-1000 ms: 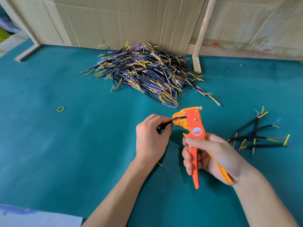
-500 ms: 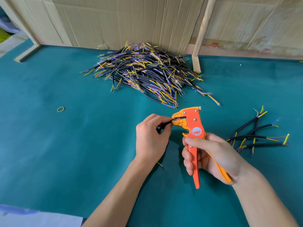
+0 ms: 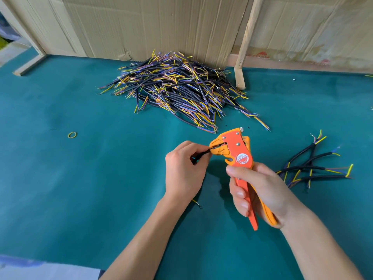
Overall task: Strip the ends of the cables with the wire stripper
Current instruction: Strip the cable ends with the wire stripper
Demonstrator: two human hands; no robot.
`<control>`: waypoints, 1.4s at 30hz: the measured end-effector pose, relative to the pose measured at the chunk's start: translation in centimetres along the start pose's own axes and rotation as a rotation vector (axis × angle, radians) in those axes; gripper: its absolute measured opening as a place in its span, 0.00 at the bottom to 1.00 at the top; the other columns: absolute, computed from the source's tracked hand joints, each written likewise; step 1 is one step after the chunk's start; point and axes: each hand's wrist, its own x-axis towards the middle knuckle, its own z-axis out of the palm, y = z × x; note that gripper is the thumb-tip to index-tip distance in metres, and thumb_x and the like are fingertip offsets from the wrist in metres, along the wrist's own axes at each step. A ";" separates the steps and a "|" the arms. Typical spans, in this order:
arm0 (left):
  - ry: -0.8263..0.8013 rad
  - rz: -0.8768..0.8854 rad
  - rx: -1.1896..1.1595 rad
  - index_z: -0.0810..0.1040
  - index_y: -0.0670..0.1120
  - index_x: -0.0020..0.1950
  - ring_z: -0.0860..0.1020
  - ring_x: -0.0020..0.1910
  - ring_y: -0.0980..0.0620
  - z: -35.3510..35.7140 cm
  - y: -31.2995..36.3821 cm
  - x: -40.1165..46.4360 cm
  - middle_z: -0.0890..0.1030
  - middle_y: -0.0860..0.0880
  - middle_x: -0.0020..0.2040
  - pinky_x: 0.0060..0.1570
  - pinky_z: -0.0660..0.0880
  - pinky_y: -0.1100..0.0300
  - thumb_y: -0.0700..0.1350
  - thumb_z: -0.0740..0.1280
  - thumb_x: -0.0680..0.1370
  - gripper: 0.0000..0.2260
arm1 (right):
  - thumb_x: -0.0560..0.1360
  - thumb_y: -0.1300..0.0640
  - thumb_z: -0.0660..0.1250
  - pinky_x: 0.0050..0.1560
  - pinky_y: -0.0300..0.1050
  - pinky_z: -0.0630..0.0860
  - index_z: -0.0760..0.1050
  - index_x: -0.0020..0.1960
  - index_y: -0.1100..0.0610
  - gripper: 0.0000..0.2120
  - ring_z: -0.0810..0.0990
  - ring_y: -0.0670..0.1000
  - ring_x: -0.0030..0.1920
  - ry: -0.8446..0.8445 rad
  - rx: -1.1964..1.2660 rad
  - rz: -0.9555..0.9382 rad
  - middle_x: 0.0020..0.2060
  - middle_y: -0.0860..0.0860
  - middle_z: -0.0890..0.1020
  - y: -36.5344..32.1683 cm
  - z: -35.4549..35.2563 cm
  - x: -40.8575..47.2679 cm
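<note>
My right hand point(image 3: 260, 190) grips the handles of an orange wire stripper point(image 3: 238, 154), held upright over the green table point(image 3: 80, 188). My left hand point(image 3: 184, 170) pinches a thin black cable point(image 3: 202, 153) whose end sits in the stripper's jaws at the left of its head. The cable's other end pokes out below my left wrist. A big pile of black cables with coloured cores point(image 3: 177, 87) lies at the back. A small group of cables point(image 3: 314, 166) lies to the right of my right hand.
A yellow rubber band point(image 3: 72, 135) lies on the table at the left. Cardboard panels point(image 3: 161, 23) close off the back, with a wooden post point(image 3: 245, 37) standing right of the pile. Open green surface spreads to the left and front.
The stripper's handles have come closer together in my right hand. Both hands stay in the same place, with the cable end still in the jaws.
</note>
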 end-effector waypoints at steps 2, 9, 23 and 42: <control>-0.004 -0.005 0.006 0.87 0.47 0.43 0.78 0.38 0.56 0.1 -0.1 0.0 0.82 0.54 0.37 0.38 0.70 0.72 0.38 0.77 0.73 0.04 | 0.73 0.52 0.74 0.26 0.47 0.72 0.75 0.42 0.59 0.12 0.70 0.56 0.23 -0.044 0.120 0.020 0.29 0.60 0.72 -0.1 0.0 0.0; 0.003 -0.090 -0.089 0.88 0.51 0.47 0.80 0.43 0.56 0.0 -0.7 0.2 0.81 0.56 0.42 0.42 0.76 0.58 0.42 0.77 0.74 0.04 | 0.70 0.60 0.69 0.43 0.56 0.84 0.75 0.60 0.65 0.19 0.85 0.64 0.41 0.085 0.466 -0.045 0.49 0.70 0.83 -0.4 -0.6 0.6; -0.387 -0.416 -0.655 0.67 0.42 0.53 0.72 0.25 0.51 1.1 2.1 0.1 0.78 0.45 0.34 0.23 0.65 0.64 0.37 0.62 0.84 0.04 | 0.71 0.64 0.69 0.45 0.56 0.82 0.75 0.55 0.63 0.13 0.82 0.64 0.41 0.030 0.384 -0.252 0.55 0.66 0.84 -0.3 -0.7 0.4; -0.474 -0.344 -0.445 0.75 0.47 0.46 0.70 0.27 0.50 1.4 1.5 1.0 0.82 0.49 0.34 0.26 0.65 0.64 0.60 0.69 0.73 0.16 | 0.67 0.60 0.76 0.44 0.55 0.82 0.85 0.52 0.59 0.13 0.83 0.64 0.41 0.041 0.196 -0.211 0.41 0.65 0.82 -0.2 -0.5 0.1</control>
